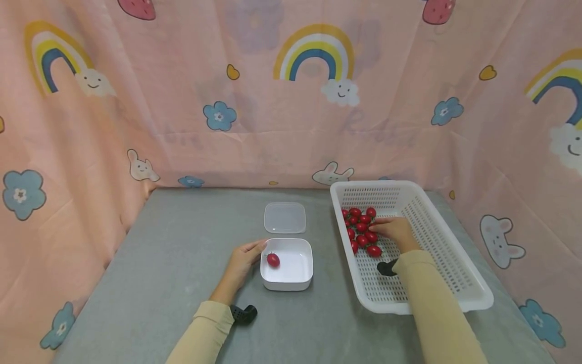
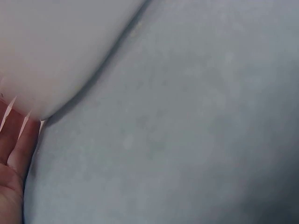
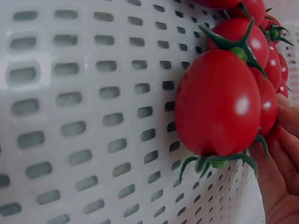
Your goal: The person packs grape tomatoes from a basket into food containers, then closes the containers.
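My left hand (image 1: 244, 259) rests at the left side of a small white square box (image 1: 287, 286), its fairly straight fingers (image 2: 23, 144) against the wall. One red cherry tomato (image 1: 273, 260) lies inside the box, toward the left. My right hand (image 1: 394, 231) reaches into a white perforated basket (image 1: 459, 263), where several cherry tomatoes (image 1: 374, 251) with green stems are heaped along the left wall. In the right wrist view, the thumb and fingers close around a tomato (image 3: 273, 133), partly hidden behind a large near tomato (image 3: 217, 105).
A translucent lid (image 1: 285, 218) lies on the grey tabletop (image 1: 191, 253) just behind the box. The basket's high left rim (image 1: 345, 253) stands between the box and the tomatoes. A pink patterned curtain (image 1: 291, 141) hangs around the back and sides of the table.
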